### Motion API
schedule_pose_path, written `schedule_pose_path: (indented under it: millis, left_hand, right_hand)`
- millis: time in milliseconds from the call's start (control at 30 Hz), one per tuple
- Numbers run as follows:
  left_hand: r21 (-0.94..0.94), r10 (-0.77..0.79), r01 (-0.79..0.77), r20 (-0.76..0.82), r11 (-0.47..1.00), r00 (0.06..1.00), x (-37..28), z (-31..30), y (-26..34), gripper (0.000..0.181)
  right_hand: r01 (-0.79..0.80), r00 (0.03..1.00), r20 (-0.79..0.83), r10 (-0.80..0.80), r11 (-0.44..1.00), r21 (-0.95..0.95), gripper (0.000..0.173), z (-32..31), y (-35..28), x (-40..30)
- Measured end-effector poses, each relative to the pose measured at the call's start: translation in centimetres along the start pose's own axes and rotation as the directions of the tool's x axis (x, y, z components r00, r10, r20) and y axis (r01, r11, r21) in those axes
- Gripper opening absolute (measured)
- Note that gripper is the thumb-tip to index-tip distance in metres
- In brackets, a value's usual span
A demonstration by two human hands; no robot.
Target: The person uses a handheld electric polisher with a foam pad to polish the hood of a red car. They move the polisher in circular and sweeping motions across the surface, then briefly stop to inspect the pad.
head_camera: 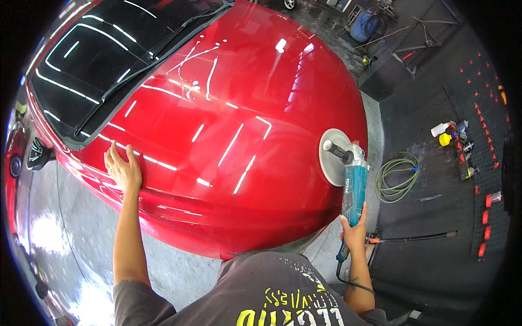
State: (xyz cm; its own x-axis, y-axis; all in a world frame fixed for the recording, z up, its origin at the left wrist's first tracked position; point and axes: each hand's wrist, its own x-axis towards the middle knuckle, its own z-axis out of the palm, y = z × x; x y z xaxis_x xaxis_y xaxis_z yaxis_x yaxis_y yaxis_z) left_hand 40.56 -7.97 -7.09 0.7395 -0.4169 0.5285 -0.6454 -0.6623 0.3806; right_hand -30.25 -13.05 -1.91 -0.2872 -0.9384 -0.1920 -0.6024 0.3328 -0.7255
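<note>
My right hand (354,232) grips the body of a teal Total corded rotary polisher (355,187). The polisher has a black side handle, and its round pale pad (332,159) faces the front end of a glossy red car hood (244,163); whether the pad touches the paint I cannot tell. My left hand (124,169) rests on the hood near the windshield corner, fingers spread, holding nothing. White streaks and drops of liquid (210,77) lie on the hood's far half, close to the wipers. The polisher's black cord runs down past my right forearm.
A coiled green hose (396,179) lies beyond the car's front. Bottles (442,132) stand by a black pegboard (469,110) with red hooks at the right. A blue drum (363,26) is at the top right. The car's side mirror (38,155) juts out at the left.
</note>
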Motion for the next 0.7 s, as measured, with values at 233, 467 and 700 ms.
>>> schedule_pose_path:
  millis: [233,467,700]
  left_hand:
    - [0.000,0.006,-0.006,0.006,1.000,1.000,0.0,-0.6,0.2,0.067]
    - [-0.012,-0.051,0.052,0.035,0.999,0.998,0.1,-0.2,0.4,0.068]
    - [0.022,-0.051,0.050,0.051,0.999,0.997,0.3,-0.1,-0.5,0.067]
  right_hand:
    - [0.211,0.972,0.143,-0.184,0.956,-0.204,0.111,2.0,-3.3,-2.8]
    - [0.597,0.770,0.379,-0.513,0.789,-0.144,0.104,8.7,-12.5,-5.3]
    - [0.532,0.822,0.336,-0.459,0.830,-0.166,0.104,6.6,-11.3,-3.8]
